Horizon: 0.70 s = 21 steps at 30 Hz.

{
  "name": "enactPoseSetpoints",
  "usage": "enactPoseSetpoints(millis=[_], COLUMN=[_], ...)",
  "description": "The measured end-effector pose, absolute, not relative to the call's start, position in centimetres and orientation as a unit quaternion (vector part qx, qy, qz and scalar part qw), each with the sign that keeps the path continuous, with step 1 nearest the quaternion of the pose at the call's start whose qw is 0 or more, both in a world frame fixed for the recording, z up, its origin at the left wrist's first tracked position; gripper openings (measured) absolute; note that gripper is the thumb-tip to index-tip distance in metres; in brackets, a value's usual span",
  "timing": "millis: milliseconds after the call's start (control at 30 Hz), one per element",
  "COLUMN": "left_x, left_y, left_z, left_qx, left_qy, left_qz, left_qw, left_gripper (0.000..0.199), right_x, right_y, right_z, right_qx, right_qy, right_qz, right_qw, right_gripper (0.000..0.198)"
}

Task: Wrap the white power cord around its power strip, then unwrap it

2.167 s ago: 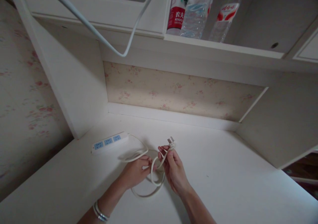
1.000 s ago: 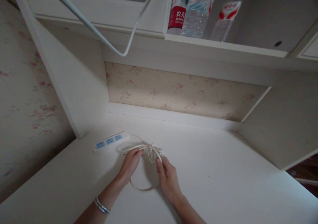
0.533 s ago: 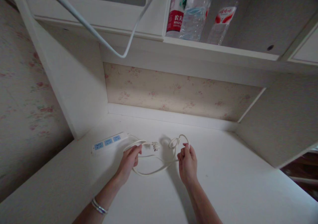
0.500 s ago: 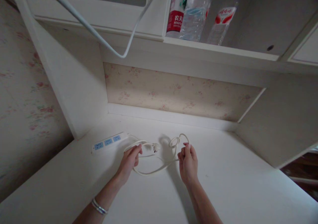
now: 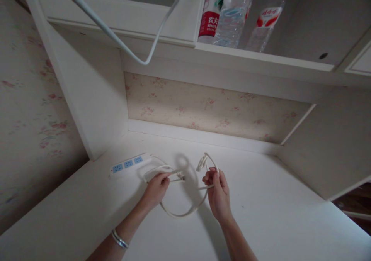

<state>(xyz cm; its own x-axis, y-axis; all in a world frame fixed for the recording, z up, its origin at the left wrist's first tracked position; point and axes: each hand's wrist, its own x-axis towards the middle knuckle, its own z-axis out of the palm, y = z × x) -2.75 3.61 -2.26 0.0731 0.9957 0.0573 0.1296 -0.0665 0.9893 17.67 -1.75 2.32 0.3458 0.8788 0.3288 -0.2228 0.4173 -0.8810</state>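
Observation:
A white power strip (image 5: 128,164) with blue socket faces lies at the left on the white desk. Its cream power cord (image 5: 182,216) runs from the strip's right end and hangs in a loop between my hands. My left hand (image 5: 156,187) pinches the cord, and the plug (image 5: 181,175) shows just right of its fingertips. Thumb and fingers of my right hand (image 5: 218,191) are closed on another stretch of the same cord. Above them, a small knotted coil (image 5: 202,163) of cord stands up off the desk.
The desk top (image 5: 255,230) runs back to a white ledge below floral wallpaper (image 5: 208,102). Overhead, a shelf holds a red-labelled bottle (image 5: 210,21) and two clear bottles (image 5: 232,23). A pale bent rod or cable (image 5: 127,50) hangs in front of the cabinet.
My right hand has lifted its part of the cord, and the knotted coil has risen and turned. The loop between my hands hangs lower. My left hand has shifted slightly right and down.

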Motion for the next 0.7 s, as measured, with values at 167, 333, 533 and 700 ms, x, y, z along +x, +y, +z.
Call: enactPoseSetpoints(millis=[167, 333, 533, 700], left_x=[-2.0, -1.8, -2.0, -0.5], left_y=[1.9, 1.2, 0.6, -0.5], left_z=[-1.0, 0.0, 1.6, 0.5], left_qx=[0.651, 0.623, 0.673, 0.715], left_qy=[0.446, 0.457, 0.381, 0.341], left_qz=[0.408, 0.453, 0.481, 0.441], left_qw=[0.459, 0.444, 0.414, 0.423], left_gripper=[0.024, 0.032, 0.026, 0.026], right_x=[16.8, 17.0, 19.3, 20.6], right_y=[-1.7, -0.8, 1.2, 3.6], right_z=[1.8, 1.1, 0.7, 4.4], right_qx=[-0.440, -0.478, -0.493, -0.562], right_qy=[-0.458, -0.398, -0.333, -0.469], right_qz=[0.359, 0.349, 0.396, 0.353], right_qw=[0.684, 0.701, 0.699, 0.582], right_gripper=[0.033, 0.034, 0.030, 0.034])
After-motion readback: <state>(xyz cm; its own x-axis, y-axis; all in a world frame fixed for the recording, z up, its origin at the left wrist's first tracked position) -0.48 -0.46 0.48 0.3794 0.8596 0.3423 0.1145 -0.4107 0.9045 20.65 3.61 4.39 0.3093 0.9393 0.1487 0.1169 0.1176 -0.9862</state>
